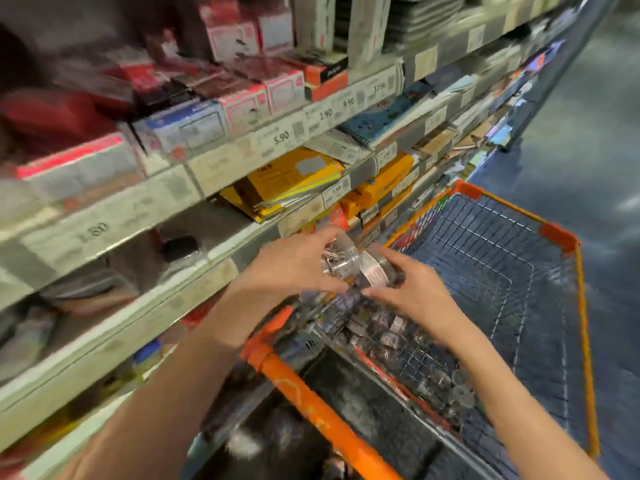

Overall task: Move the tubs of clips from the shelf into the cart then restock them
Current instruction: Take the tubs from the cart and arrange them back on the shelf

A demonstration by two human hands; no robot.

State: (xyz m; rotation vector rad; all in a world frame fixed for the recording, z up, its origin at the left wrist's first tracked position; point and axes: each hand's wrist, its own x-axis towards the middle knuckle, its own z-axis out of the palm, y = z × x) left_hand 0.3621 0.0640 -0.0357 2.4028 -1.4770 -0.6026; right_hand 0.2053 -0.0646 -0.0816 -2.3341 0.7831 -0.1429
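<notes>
Two clear round tubs of clips are held side by side above the near end of the cart [575, 306], between the shelf edge and the basket. The left tub [341, 259] is gripped by the left hand [294, 268], fingers curled over its top and thumb underneath; metal clips are visible through its wall. The right tub [377, 270], which carries a white label band, is gripped by the right hand [412, 289], fingers wrapped round its far side and thumb pointing toward the left hand. The two tubs appear to touch each other; blur prevents certainty.

More tubs of clips [391, 332] are seen heaped in the small wire seat section at the near end of the cart, directly below the hands. The large basket beyond them shows only wire mesh. The orange handle [311, 407] of the cart runs diagonally under the left forearm.

The shelf [194, 289] stands to the left of the cart. A dark gap is visible on the level nearest the left hand. Yellow envelope packs [287, 181] lie on the level above, and pink-and-white boxes [277, 95] higher up. Price tags [281, 137] are fixed along the shelf edges. The frame is motion-blurred, most strongly on the left.
</notes>
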